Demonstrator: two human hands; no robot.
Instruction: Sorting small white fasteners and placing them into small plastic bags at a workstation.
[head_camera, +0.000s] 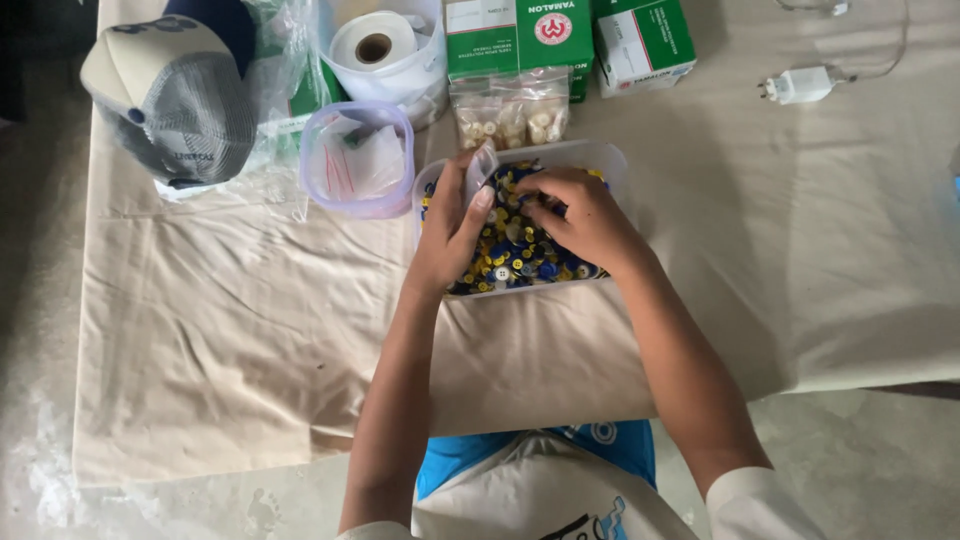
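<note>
left hand (452, 232) pinches a small clear bag (481, 163), right hand (580, 215) picks buttons (515, 250) inside the tub's (610, 158) rim.

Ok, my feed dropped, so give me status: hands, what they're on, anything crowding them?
Left hand pinching small clear bag. Right hand down among buttons in clear tub. Lidded container close on the left, touching nothing.

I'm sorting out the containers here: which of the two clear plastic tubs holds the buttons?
The larger rectangular tub, where both hands, left and right, are. It is full of blue, yellow and white buttons. The smaller purple-rimmed tub beside it holds only small plastic bags.
</note>
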